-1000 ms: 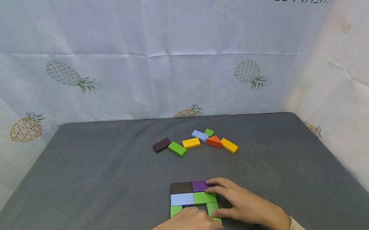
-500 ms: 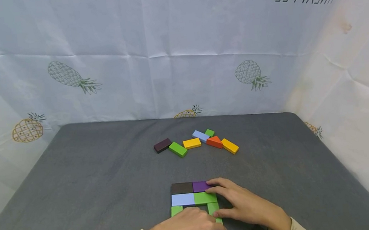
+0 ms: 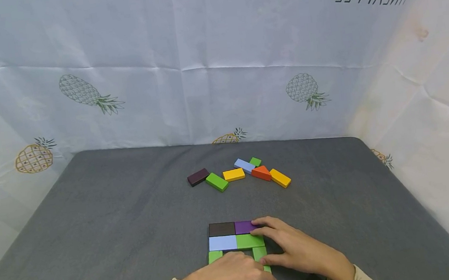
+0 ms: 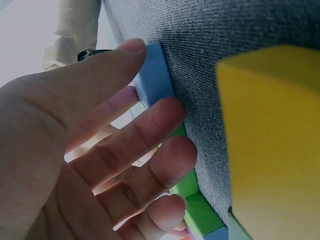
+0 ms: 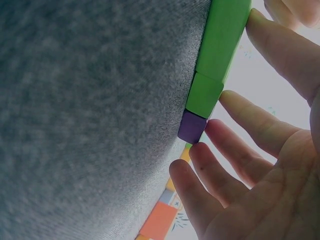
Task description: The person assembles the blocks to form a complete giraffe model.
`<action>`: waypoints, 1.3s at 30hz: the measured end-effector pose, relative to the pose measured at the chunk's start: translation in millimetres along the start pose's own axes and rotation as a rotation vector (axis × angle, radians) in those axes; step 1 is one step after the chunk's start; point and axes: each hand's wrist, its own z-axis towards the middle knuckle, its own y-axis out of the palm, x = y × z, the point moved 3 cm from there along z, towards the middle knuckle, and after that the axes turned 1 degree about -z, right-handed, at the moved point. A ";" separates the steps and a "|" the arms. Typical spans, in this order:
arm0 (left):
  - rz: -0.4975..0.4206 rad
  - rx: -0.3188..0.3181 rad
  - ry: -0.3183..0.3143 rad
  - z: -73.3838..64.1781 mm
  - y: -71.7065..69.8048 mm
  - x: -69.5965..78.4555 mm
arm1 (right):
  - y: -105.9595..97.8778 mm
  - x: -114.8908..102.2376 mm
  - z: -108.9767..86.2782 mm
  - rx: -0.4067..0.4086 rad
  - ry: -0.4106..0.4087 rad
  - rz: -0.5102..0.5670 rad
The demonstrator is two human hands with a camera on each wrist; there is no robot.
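Flat blocks lie joined in a frame on the table. Its far row has a dark block [image 3: 222, 229] and a purple block [image 3: 244, 227]; behind the hands come a light blue block [image 3: 223, 242] and a green block [image 3: 250, 240]. My left hand [image 3: 225, 278] reaches across the frame, thumb and index finger pinching the near light blue block [image 4: 156, 75] on the right side. My right hand [image 3: 299, 247] lies along the right edge with extended fingers. Its fingertips touch the purple and green blocks, and its thumb the right-hand green block [image 5: 222, 40]. My left hand hides the frame's near left part.
Farther back lie loose blocks: a dark one [image 3: 198, 177], a green one [image 3: 217, 182], yellow blocks [image 3: 234, 174], a light blue one [image 3: 244, 165] and a red triangle [image 3: 261, 172]. A yellow block [image 4: 275, 140] looms large in the left wrist view. A pineapple-print curtain [image 3: 204, 105] surrounds the table.
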 end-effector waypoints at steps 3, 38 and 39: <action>-0.007 -0.005 -0.001 -0.6 -1.6 -0.2 | -0.3 0.3 -0.4 0.001 -0.002 -0.005; -0.147 -0.047 -0.435 -63.1 -21.4 -54.3 | 1.1 0.8 2.1 -0.004 0.004 -0.011; -0.151 -0.047 -0.437 -63.5 -21.4 -54.5 | 0.9 1.0 2.3 -0.004 0.006 -0.011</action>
